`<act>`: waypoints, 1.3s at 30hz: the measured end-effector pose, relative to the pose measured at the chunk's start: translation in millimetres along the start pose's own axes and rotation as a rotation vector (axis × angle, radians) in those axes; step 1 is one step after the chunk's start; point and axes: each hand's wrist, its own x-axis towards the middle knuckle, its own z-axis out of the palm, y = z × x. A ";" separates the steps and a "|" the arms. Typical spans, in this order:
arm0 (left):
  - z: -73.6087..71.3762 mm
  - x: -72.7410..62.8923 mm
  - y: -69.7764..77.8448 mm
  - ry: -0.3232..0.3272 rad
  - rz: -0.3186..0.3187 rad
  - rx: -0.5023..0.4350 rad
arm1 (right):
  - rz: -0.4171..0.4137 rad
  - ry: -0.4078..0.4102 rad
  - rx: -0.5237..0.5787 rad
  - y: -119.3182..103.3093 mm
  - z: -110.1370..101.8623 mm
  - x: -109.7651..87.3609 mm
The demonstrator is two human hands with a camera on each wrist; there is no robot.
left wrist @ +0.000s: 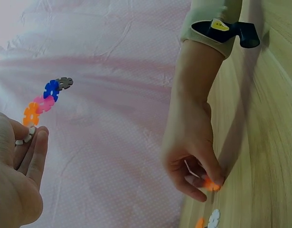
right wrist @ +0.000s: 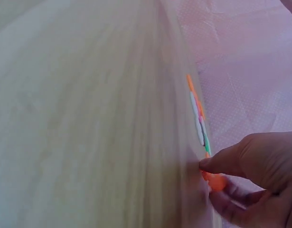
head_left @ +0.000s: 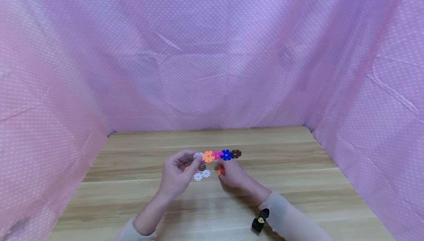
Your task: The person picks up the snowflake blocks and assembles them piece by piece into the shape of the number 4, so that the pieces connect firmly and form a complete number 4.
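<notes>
My left hand (head_left: 175, 174) is raised over the table and pinches the white disc (head_left: 198, 155) at one end of a row of notched snowflake discs. From there the joined row runs right through an orange disc (head_left: 208, 156), a pink disc (head_left: 217, 155), a blue disc (head_left: 226, 155) and a brown disc (head_left: 236, 153). Low at the tabletop, my right hand (head_left: 233, 174) has a separate orange disc (right wrist: 216, 181) between thumb and fingers. Part of that disc is hidden behind the fingers.
Between the hands, several loose discs lie on the wooden table (head_left: 291, 189), among them two white discs (head_left: 202, 175) and a dark disc (head_left: 202, 167). A black wrist camera (head_left: 260, 220) sits on the right sleeve. Pink dotted cloth (head_left: 212, 68) encloses the table.
</notes>
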 end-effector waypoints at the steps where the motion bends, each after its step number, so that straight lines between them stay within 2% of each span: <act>1: -0.4 0.4 0.2 0.005 0.002 0.004 | 0.010 0.003 0.019 -0.3 -2.0 -1.1; 5: -1.9 0.8 1.4 0.015 0.001 0.006 | 0.109 -0.002 0.183 0.4 -12.3 -9.8; 8: -2.6 0.9 2.4 0.010 -0.001 -0.014 | 0.117 0.059 0.238 2.3 -25.7 -15.5; 9: -2.8 1.4 2.8 0.009 0.001 -0.022 | 0.108 0.087 0.246 1.9 -32.1 -17.4; 11: -3.0 2.4 3.5 0.010 0.005 -0.041 | 0.030 0.170 0.218 2.4 -46.2 -19.6; 13: -3.3 3.5 4.0 0.017 0.009 -0.050 | -0.022 0.233 0.235 1.0 -60.9 -24.0; 16: -3.9 4.9 4.3 0.026 0.015 -0.037 | -0.080 0.307 0.330 -1.0 -80.6 -31.5; 20: -4.6 5.3 4.1 0.023 0.017 -0.015 | -0.100 0.361 0.455 -7.0 -98.3 -40.7; 26: -3.6 1.4 3.0 0.021 0.006 0.002 | -0.113 0.395 0.619 -20.2 -112.8 -57.2; 31: -1.7 0.3 1.0 0.028 0.018 -0.016 | -0.169 0.414 0.786 -27.6 -117.6 -67.2; 39: -3.8 2.1 -3.3 0.021 0.076 -0.031 | -0.175 0.302 0.993 -32.6 -117.8 -70.8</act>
